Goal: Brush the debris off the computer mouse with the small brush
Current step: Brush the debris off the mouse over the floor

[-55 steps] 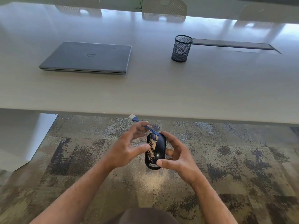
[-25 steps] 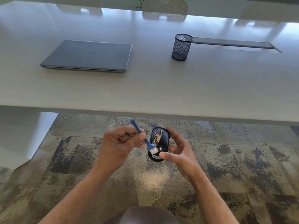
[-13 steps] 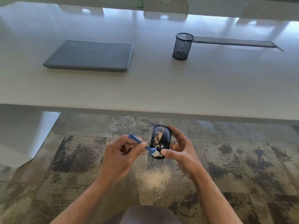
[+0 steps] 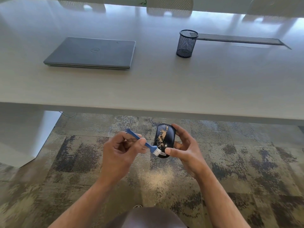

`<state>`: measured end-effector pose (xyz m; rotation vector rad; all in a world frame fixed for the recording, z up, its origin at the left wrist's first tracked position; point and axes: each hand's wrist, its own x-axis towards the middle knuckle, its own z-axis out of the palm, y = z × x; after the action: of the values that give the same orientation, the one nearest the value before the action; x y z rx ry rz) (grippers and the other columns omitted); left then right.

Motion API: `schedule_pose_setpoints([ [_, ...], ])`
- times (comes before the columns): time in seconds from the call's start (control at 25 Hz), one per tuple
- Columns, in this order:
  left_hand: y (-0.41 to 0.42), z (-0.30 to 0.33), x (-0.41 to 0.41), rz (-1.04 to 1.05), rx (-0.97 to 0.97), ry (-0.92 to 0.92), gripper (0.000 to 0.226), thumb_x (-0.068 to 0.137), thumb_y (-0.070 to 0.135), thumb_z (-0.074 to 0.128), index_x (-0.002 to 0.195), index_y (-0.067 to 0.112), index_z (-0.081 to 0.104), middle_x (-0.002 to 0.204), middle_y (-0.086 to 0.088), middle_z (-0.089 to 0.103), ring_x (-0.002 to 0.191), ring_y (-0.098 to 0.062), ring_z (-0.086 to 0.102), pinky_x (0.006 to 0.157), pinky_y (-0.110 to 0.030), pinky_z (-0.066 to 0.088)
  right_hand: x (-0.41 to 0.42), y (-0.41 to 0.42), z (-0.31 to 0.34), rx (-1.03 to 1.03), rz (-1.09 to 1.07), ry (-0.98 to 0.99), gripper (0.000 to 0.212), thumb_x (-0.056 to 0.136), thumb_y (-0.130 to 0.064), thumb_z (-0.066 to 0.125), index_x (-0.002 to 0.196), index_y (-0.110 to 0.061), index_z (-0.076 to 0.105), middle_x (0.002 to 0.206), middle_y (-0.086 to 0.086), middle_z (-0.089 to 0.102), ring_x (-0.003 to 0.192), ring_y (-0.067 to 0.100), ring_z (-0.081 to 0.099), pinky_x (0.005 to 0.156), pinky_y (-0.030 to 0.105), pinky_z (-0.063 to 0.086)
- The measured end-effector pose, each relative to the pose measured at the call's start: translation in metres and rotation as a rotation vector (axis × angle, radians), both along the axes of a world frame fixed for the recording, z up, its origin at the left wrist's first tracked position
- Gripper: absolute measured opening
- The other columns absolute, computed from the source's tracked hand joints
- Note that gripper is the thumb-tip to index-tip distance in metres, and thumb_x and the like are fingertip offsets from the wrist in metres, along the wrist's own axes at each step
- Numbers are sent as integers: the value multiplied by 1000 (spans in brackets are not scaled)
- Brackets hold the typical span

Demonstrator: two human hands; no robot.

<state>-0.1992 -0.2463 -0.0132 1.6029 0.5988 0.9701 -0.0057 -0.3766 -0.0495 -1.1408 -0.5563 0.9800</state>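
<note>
I am holding the black computer mouse (image 4: pixel 164 139) up in my right hand (image 4: pixel 184 150), out over the carpet and on my side of the tabletop (image 4: pixel 148 89) edge, with my thumb curled across its near end and my fingers wrapping its far side. Its long axis is running away from me, scroll wheel end toward the tabletop, logo end toward me. My left hand (image 4: pixel 120 155) is sitting just left of the mouse, pinching the handle of the small blue brush (image 4: pixel 143 143) between thumb and curled fingers. The brush is slanting down to the right, so its white bristles (image 4: pixel 156 151) are meeting the mouse at the near left corner, though I cannot quite tell how firmly they are pressing. The tan debris (image 4: pixel 162 137) is lying in a streak along the mouse's middle, beyond the bristles, so I judge the coming stroke needs to start farther up the mouse's length and sweep lengthwise toward me.
</note>
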Motion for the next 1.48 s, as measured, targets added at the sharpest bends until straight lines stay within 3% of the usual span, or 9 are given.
schedule_pose_setpoints([
  [0.12,-11,3,9,-36,90,38,16,87,39,76,94,27,68,75,-1,77,64,-19,76,48,-55,58,-2,0,0,6,21,-1,98,55,-9,95,144,-18,53,138,2,66,111,37,72,87,42,60],
  [0.24,-6,7,12,18,116,70,15,85,45,72,91,33,66,74,4,76,61,-17,75,44,-35,58,-2,0,-1,9,17,3,99,55,-9,95,144,-17,52,139,2,65,112,38,72,88,43,59],
  [0.4,8,10,9,104,105,116,13,83,48,71,88,37,67,74,5,76,54,-32,70,39,-40,54,0,-2,-3,21,15,22,98,57,-6,93,145,-18,52,139,0,65,110,38,72,87,42,60],
  [0.48,11,10,7,95,79,76,14,83,47,72,88,35,67,74,5,76,57,-23,73,41,-23,52,1,-2,-3,18,17,29,97,57,-6,93,145,-18,52,139,0,65,109,37,73,86,41,60],
  [0.72,-5,11,17,-92,213,-9,15,89,34,74,95,22,66,73,4,75,51,-3,68,43,-16,49,0,2,-2,-7,32,21,103,52,-17,102,144,-20,54,141,6,63,112,38,71,88,41,60],
  [0.84,-2,13,21,-75,191,21,10,88,34,73,95,31,66,74,7,75,57,-8,72,43,-28,55,0,3,-1,-14,38,25,104,51,-20,103,143,-20,55,140,5,64,112,39,71,88,43,60],
  [1.08,15,15,20,55,75,49,9,86,30,75,90,32,68,78,9,77,62,-11,75,54,-21,59,4,0,-1,-34,28,36,104,52,-21,103,144,-21,54,141,1,63,114,40,70,89,44,59],
  [1.28,3,18,25,-70,85,3,14,88,41,73,92,29,67,78,4,77,63,-14,75,56,-25,60,3,0,-2,-48,23,17,106,51,-22,103,144,-20,53,143,5,62,115,40,70,91,49,59],
  [1.48,2,14,32,-110,95,0,8,88,30,73,92,26,67,78,2,76,64,-15,75,57,-25,60,1,-1,-5,-40,28,-6,99,56,-9,97,144,-21,54,142,5,63,116,39,70,93,52,58],
])
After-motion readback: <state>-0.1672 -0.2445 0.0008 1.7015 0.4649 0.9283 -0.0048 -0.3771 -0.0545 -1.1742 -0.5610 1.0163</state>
